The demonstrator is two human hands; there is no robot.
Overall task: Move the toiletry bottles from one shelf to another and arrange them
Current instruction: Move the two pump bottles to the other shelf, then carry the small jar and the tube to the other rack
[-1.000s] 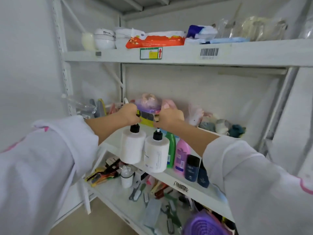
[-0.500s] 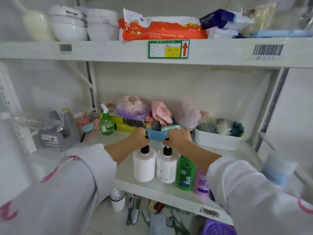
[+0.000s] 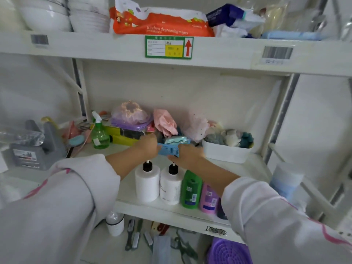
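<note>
Bright, even, diffuse light, source unseen. Soft shadow beneath the top shelf [image 3: 209, 60] and under the bottles [image 3: 147, 184]. Mild glare on the white bowls [image 3: 45, 18]. Strong wide-angle bending at the edges, uprights curved. Overall slightly soft; sleeves [image 3: 53, 216] near the bottom corners blurred, barcode labels [image 3: 277, 52] smeared and unreadable.

Person wears a loose, pale grey-white long-sleeved top. Left sleeve [image 3: 62, 202] is wide and bulky, pushed back to leave the forearm bare, with a pink marking on its upper side. Right sleeve [image 3: 282, 221] matches, cuff ending partway up the forearm, with a thin pink line near its outer edge. Left hand [image 3: 147, 145] and right hand [image 3: 187, 156] bare
</note>
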